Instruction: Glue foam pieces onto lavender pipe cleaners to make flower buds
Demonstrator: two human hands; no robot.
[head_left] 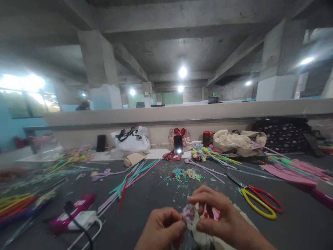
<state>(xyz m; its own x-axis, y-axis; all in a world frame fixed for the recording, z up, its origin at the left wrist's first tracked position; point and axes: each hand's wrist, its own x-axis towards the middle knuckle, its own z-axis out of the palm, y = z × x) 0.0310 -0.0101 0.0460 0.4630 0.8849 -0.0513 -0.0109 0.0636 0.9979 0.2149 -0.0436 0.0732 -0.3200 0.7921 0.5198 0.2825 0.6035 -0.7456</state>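
Observation:
Between the thumb and fingertips of my left hand [166, 225] is a small lilac fluffy piece [188, 212], apparently bent pipe cleaner. Just right of it, my right hand [217, 211] is curved with its thumb and fingers apart; its index fingertip is close to the lilac piece, and I cannot tell if they touch. Something pink [214, 213] shows behind the right fingers. Cream cloth [199, 239] lies under both hands. Beyond them is a pile of small cut turquoise and cream bits [186, 174].
Scissors [260, 201] with red and yellow handles lie open at the right. Loose pipe cleaners [130, 184] spread at the left, near a magenta power strip [73, 213] with a white charger [82, 219]. A phone [178, 144] stands at the back beside a white bag [134, 140].

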